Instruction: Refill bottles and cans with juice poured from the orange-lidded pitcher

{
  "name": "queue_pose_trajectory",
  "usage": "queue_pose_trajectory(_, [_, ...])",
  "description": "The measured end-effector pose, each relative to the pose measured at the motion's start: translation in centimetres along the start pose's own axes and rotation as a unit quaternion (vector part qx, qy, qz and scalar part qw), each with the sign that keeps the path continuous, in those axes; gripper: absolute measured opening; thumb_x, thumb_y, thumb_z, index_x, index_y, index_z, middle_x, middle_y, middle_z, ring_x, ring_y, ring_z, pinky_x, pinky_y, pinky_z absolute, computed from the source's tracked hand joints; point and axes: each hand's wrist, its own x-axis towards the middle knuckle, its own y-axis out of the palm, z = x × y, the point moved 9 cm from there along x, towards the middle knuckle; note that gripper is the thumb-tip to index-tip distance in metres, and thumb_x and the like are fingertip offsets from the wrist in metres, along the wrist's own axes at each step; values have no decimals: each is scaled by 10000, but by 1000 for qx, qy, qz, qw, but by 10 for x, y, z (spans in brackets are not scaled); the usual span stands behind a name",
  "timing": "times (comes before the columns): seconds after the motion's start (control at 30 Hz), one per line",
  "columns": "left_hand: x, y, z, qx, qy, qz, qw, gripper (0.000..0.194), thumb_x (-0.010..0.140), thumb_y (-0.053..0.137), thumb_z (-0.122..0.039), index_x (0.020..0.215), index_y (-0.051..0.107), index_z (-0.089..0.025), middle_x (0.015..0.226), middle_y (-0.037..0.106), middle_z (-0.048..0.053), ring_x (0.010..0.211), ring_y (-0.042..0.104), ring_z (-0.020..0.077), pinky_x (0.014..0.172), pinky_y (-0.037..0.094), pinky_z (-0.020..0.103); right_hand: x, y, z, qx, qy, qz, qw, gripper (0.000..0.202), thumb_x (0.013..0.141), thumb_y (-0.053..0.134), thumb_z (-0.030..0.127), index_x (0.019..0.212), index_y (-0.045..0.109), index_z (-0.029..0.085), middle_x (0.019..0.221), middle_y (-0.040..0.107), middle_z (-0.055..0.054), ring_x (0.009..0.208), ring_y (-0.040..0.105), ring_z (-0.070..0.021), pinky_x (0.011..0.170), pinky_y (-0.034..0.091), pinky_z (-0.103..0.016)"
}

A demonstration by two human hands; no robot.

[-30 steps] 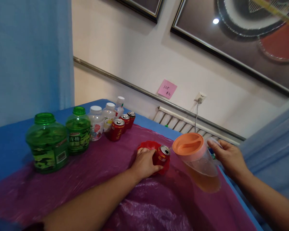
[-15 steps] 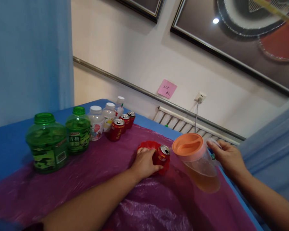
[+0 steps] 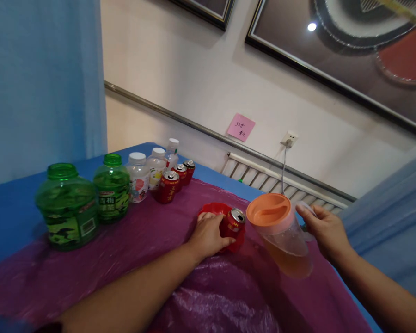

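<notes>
My right hand (image 3: 327, 231) grips the handle of a clear pitcher (image 3: 286, 249) with an orange lid and light brown liquid inside. The pitcher is tilted to the left, its lid edge close to the top of an opened red drink can (image 3: 234, 223). That can stands in a red scalloped dish (image 3: 213, 208). My left hand (image 3: 208, 233) is closed against the can's left side, thumb across its front; some fingertips are hidden or lie over the dish. Whether liquid is flowing between pitcher and can, I cannot tell.
Several red cans (image 3: 168, 187) stand in a row behind, beside white-capped bottles (image 3: 138, 178). Two green plastic jugs (image 3: 67, 210) are at the left. A purple plastic sheet (image 3: 142, 245) covers part of the blue table (image 3: 14, 194). A radiator (image 3: 256, 173) runs along the wall.
The pitcher and my right hand have shifted slightly left, toward the can. My left hand and the can look unmoved.
</notes>
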Motion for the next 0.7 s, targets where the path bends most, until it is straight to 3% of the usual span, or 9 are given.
queue_pose_trajectory(0.17, [0,-5,-3,-8,-9,2,1000,531,674,831,-527,1082,692,-216,1068,724,105,1088,627,343,1006,440,460,3,-1,-31,83,8,-11,996,582,675,789,686,541,485,209,494,407,59,474,322,-90,441,257,-235])
queue_pose_trajectory(0.37, [2,-12,-4,-28,-27,-9,999,564,692,828,-483,1161,682,-207,1119,729,107,1114,631,340,1019,436,449,13,0,-72,238,35,-99,966,562,704,807,644,583,473,208,497,403,80,455,332,-79,440,299,-229])
queue_pose_trajectory(0.7, [5,-15,-1,-51,-7,-44,998,614,691,839,-442,1240,663,-231,1137,737,81,1120,626,316,1049,415,461,11,25,-115,293,49,-140,944,652,780,626,784,594,302,249,488,266,122,387,240,-60,388,251,-213])
